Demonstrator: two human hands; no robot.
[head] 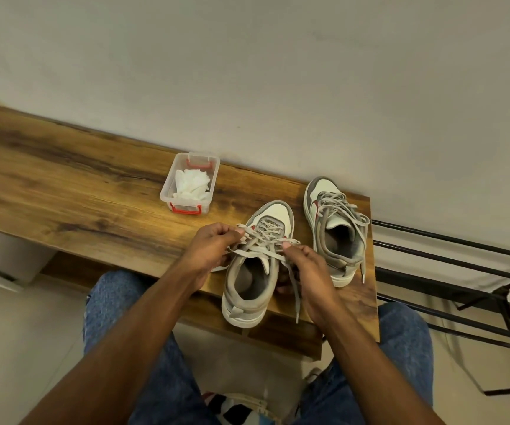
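We look down on a long wooden desk set against a pale wall, with its right end just beside a black metal rack. Two grey-and-white sneakers stand upright near that right end, toes toward the wall. The near sneaker sits at the front edge, its heel just over it. The far sneaker stands close beside it, by the right edge and nearer the back, and its loose laces spill over its sides.

Left of the shoes, toward the back edge, stands a clear plastic box with red clips. It holds crumpled white cloths, which may be tissues; we cannot tell which from here.

Both hands work over the near sneaker. The left hand is at the shoe's left side, fingers curled, thumb and forefinger pinching one strand of the laces. The right hand is at the shoe's right side and pinches another strand, whose free end hangs down past the palm. Between the two hands the laces cross over the tongue, above the shoe's opening.
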